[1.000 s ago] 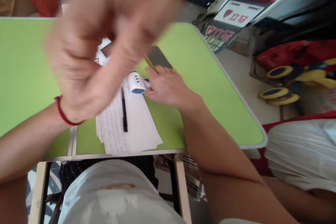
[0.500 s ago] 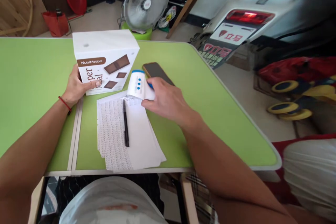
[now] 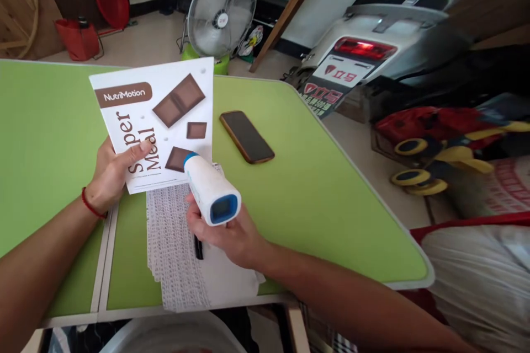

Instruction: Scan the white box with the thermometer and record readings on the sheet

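Observation:
A white NutriMotion box (image 3: 141,105) with brown chocolate pictures is tilted so its printed front faces me. My left hand (image 3: 110,174) grips its lower left side, thumb across the front. My right hand (image 3: 227,234) is wrapped round the handle of a white and blue infrared thermometer (image 3: 209,185). The thermometer's blue nose points at the box's lower right, and its small screen faces me. Beneath lie handwritten paper sheets (image 3: 178,253) with a black pen (image 3: 199,248), mostly hidden by my right hand and the thermometer.
A phone (image 3: 247,137) lies on the green table (image 3: 314,193), right of the box. Beyond the table stand a fan (image 3: 222,16), a red basin (image 3: 111,0) and a red bag (image 3: 77,38). A scooter (image 3: 356,49) is at the right; a person's light clothing (image 3: 472,276) shows at lower right.
The box has been tipped so its front faces up towards me. My right hand has drawn the thermometer nearer and turned it from lying sideways to aim at the box.

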{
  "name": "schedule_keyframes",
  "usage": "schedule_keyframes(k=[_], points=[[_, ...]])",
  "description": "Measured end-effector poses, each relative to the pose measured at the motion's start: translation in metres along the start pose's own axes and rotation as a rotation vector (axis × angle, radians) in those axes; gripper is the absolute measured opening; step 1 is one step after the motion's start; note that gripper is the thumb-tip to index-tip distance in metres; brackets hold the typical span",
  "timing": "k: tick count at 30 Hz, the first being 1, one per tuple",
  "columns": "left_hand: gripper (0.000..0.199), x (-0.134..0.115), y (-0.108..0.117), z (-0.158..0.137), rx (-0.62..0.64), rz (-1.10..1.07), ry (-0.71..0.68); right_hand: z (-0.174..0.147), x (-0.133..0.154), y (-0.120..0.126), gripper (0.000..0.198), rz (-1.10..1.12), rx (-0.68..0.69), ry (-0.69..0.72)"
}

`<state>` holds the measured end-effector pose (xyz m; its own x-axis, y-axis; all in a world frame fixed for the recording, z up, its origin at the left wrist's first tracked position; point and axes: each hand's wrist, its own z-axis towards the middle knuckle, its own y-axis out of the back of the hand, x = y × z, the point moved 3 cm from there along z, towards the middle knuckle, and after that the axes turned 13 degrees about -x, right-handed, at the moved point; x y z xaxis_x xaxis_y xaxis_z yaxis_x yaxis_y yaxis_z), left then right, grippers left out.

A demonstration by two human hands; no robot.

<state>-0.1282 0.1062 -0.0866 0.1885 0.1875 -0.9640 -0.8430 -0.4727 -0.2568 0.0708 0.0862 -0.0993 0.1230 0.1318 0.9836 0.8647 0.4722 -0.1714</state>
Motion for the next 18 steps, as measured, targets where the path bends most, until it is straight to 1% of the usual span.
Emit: schedule_keyframes(k=[4,8,10,13,18], points=[[0.042,0.003,0.000,-0.003,0.003,0.053,-0.016,0.001,0.003,0.000,0.024,0.040,-0.029,-0.028],[0.048,0.004,0.001,-0.005,0.024,0.112,-0.053,-0.001,0.002,-0.002,0.028,0.138,0.011,-0.035],[0.049,0.003,0.001,-0.007,0.026,0.140,-0.060,-0.002,0.004,-0.003,0.028,0.162,0.059,-0.009],[0.051,-0.001,-0.001,-0.011,0.047,0.172,-0.082,-0.002,0.009,-0.003,0.025,0.159,0.118,0.067],[0.053,-0.005,-0.007,-0.018,0.092,0.222,-0.111,0.001,0.013,-0.002,0.025,0.139,0.092,0.144]])
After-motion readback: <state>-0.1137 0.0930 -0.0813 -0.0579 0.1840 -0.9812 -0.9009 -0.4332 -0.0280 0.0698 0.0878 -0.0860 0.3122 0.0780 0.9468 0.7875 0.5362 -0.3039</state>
